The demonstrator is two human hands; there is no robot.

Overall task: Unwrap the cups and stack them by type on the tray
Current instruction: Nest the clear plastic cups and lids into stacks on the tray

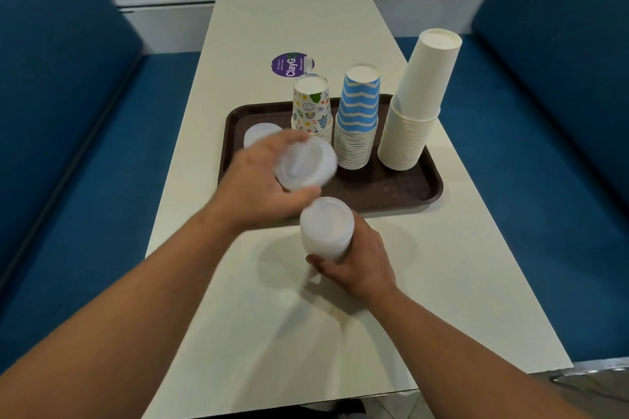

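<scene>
3 paper stacks already stand upside down on the brown tray (391,194): the patterned cups (311,105) at the left, the blue striped cups (357,116) in the middle and the tall plain white cups (415,105) at the right, each kept to its own kind. 1 translucent plastic cup (260,134) sits alone near the tray's far left corner, partly behind the left hand (258,184). That hand's grip is curled round a blurred bunch of clear plastic cups (306,163) held over the tray's left part, while the right hand (360,258) grips the lower part of a second plastic stack (326,228) standing on the desk (442,299) just in front of the tray. Whether any wrapping remains on either bunch cannot be told through the blur. The step in hand looks like moving the clear cups across to join the lone one. To do it well, I would bring the left bunch down squarely over that cup, rims level, so it nests rather than tips, and keep the forearm low and clear of the patterned stack just beside it, which is slim and would topple easily. Thin plastic buckles under a tight squeeze, so a light hold is wise
</scene>
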